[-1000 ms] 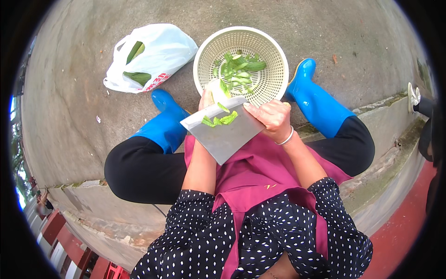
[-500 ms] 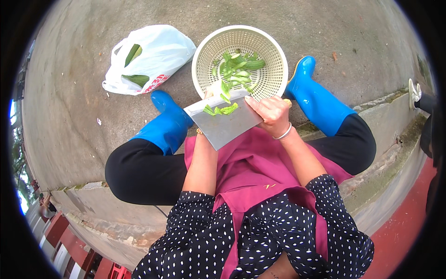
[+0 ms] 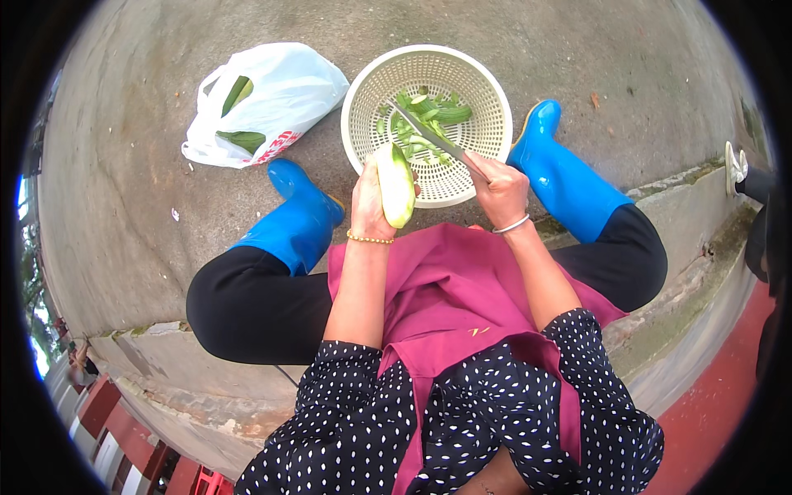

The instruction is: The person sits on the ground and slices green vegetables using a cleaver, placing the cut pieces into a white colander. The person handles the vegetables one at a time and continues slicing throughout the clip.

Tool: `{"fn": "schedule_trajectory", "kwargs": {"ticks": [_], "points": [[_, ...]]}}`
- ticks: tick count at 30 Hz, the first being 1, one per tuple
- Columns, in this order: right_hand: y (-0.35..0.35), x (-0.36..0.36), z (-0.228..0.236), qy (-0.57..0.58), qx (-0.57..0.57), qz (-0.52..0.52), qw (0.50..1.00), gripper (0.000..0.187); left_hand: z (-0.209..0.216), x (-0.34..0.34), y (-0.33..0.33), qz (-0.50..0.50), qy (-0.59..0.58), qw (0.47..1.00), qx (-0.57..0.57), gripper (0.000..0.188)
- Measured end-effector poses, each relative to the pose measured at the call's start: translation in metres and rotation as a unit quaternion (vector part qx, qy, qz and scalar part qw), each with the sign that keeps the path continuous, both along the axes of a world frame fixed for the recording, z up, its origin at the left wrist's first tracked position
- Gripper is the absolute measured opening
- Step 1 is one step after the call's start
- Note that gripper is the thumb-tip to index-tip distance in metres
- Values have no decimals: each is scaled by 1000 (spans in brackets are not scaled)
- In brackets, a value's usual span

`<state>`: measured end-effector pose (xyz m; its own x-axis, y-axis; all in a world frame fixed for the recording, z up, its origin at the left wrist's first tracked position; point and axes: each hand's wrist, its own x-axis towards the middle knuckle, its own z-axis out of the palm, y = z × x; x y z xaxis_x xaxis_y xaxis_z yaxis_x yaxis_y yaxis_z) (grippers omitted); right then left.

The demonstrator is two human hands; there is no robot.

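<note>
Single head-worn fisheye view, looking steeply down the person's own front. Polka-dot sleeves and magenta apron (image 3: 462,305) fill the lower frame, close to the lens. Blue boots (image 3: 569,177) and cream colander (image 3: 487,95) sit upper centre, farther off. Concrete ground (image 3: 132,206) curves toward the dark circular rim.

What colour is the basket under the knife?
Cream-white, perforated plastic basket; clearest in the head view.

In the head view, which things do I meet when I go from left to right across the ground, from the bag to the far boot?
White bag → left blue boot → peeled gourd in the left hand → knife over the basket → right hand → right blue boot.
</note>
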<state>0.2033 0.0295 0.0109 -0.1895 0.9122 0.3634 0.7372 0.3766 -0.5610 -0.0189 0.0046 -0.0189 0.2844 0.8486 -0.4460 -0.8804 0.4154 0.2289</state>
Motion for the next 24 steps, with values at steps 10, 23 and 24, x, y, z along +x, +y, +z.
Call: {"fn": "schedule_trajectory", "kwargs": {"ticks": [10,23,24], "points": [[-10,-17,53,18,28,182,983,31,15,8,-1,28,182,983,-19,43],[-8,-12,37,6,52,145,988,37,15,11,1,38,44,998,-30,41],[-7,-12,37,9,54,144,988,37,15,11,2,39,37,998,-31,41]]}}
